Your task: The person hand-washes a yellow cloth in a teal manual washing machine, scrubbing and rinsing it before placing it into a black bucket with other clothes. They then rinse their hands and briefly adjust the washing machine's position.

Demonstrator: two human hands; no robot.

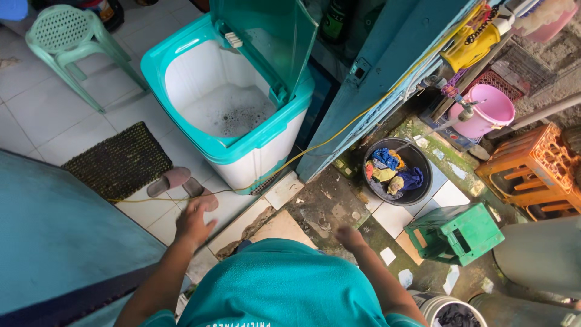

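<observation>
Teal-and-white washing machine (233, 115) far centre, lid up, sudsy grey water inside. Open tiled floor on its left up to a dark doormat (118, 160) and pink slippers (181, 181). Left hand (195, 221) spread, empty, above the slippers. Right hand (351, 237) empty, loosely curled, near a black basin (417, 157) of coloured clothes.

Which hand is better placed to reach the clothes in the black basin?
Probably the right hand: it hangs empty on the side of the black basin of clothes. The left hand is over by the washing machine.
</observation>
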